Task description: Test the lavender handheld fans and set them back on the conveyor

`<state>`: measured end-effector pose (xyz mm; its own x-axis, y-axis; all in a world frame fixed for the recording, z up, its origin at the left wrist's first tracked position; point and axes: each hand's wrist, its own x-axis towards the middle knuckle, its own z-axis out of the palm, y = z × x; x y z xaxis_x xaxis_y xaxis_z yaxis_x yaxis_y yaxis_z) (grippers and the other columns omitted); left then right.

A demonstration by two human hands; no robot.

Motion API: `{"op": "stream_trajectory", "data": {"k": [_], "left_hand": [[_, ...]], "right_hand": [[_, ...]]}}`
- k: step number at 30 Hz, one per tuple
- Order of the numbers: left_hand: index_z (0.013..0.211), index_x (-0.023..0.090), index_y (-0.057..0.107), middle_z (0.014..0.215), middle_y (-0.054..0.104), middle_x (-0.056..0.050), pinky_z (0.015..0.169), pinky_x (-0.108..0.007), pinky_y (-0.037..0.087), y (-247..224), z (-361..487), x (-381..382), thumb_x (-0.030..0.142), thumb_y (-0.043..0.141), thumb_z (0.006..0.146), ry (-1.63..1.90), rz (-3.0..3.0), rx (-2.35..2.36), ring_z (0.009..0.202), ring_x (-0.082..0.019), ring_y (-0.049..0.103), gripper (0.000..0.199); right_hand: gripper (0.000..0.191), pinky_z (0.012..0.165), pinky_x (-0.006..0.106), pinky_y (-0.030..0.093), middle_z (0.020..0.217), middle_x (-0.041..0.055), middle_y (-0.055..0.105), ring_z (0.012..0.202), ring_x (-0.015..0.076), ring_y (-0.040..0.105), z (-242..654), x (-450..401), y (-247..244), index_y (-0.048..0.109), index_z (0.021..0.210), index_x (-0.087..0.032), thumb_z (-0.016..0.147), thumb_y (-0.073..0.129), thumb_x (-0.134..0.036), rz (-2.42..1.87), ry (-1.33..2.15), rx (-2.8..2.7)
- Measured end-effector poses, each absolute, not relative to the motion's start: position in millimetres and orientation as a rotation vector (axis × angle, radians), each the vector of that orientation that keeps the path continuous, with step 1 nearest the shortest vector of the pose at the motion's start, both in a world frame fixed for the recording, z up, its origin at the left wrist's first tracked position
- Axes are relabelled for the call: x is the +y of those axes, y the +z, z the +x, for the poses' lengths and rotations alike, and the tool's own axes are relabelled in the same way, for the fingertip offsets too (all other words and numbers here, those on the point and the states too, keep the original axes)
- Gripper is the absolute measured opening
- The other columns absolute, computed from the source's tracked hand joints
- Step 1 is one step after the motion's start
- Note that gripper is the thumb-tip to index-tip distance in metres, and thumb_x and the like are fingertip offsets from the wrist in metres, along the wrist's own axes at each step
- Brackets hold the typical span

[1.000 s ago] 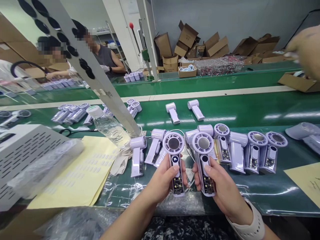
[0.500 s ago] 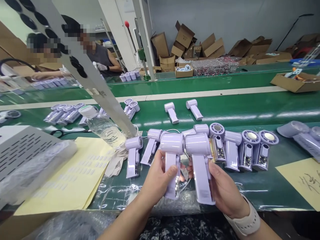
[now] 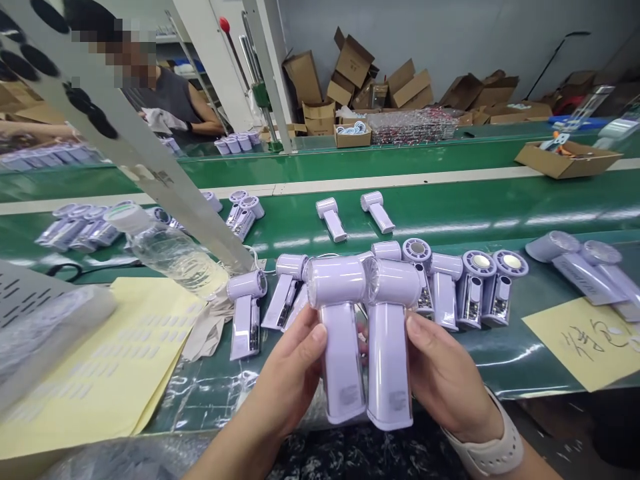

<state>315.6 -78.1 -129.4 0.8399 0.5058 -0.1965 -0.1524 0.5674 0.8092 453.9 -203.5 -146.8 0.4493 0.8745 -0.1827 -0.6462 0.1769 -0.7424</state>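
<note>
Two lavender handheld fans stand side by side before me, nearly touching, their smooth sides facing me. My left hand is wrapped round the handle of the left handheld fan. Round the handle of the right handheld fan my right hand is closed, a pale watch strap on its wrist. Most fingertips are hidden behind the handles. Just beyond stand more lavender fans, some with open handles showing inner parts, such as the fan at left and the fan at right.
A metal post slants across the left, beside a clear water bottle. Yellow paper with small pale strips lies at left; a handwritten yellow sheet at right. Two fans lie on the green belt. A co-worker is across.
Both fans have turned so their handles' smooth sides face me, and they have come closer together. My view has shifted rightward. The co-worker's gloved hand has moved.
</note>
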Motion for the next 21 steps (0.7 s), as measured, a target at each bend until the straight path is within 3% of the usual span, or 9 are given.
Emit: {"op": "stream_trajectory", "data": {"k": [4,11,16,19,21], "left_hand": [[0.114,0.018,0.071,0.095,0.077,-0.010,0.073,-0.032,0.059,-131,317,-75,0.043,0.077,0.085,0.339,0.796,0.400,0.080,-0.021,0.072,0.038],[0.117,0.020,0.071,0.106,0.077,-0.012,0.079,-0.034,0.061,-133,310,-75,0.042,0.074,0.088,0.319,0.784,0.391,0.088,-0.024,0.074,0.037],[0.111,0.018,0.073,0.096,0.075,-0.009,0.083,-0.031,0.059,-137,311,-73,0.042,0.083,0.080,0.287,0.758,0.353,0.086,-0.021,0.072,0.040],[0.104,0.017,0.072,0.082,0.067,-0.002,0.074,-0.024,0.055,-140,312,-73,0.043,0.093,0.066,0.289,0.760,0.341,0.073,-0.014,0.066,0.051],[0.098,0.016,0.072,0.079,0.063,-0.001,0.067,-0.021,0.052,-141,313,-75,0.052,0.091,0.065,0.293,0.783,0.375,0.068,-0.012,0.061,0.052]], "right_hand": [[0.038,0.080,0.045,0.060,0.098,0.0113,0.080,0.082,0.0282,0.075,451,-205,-145,0.081,0.106,-0.021,0.083,0.079,-0.051,-0.918,1.095,-0.346],[0.041,0.082,0.048,0.059,0.099,0.0119,0.080,0.077,0.0276,0.074,453,-210,-151,0.080,0.110,-0.022,0.082,0.080,-0.053,-0.954,1.046,-0.443],[0.029,0.083,0.039,0.059,0.096,0.0079,0.078,0.083,0.0233,0.072,453,-209,-149,0.080,0.106,-0.022,0.086,0.077,-0.043,-0.835,1.137,-0.351],[0.025,0.080,0.030,0.058,0.089,0.0056,0.076,0.080,0.0188,0.069,450,-203,-144,0.078,0.093,-0.020,0.083,0.075,-0.043,-0.735,1.231,-0.241],[0.026,0.075,0.027,0.056,0.082,0.0039,0.074,0.073,0.0157,0.066,446,-199,-142,0.075,0.090,-0.020,0.084,0.074,-0.046,-0.709,1.257,-0.205]]}}
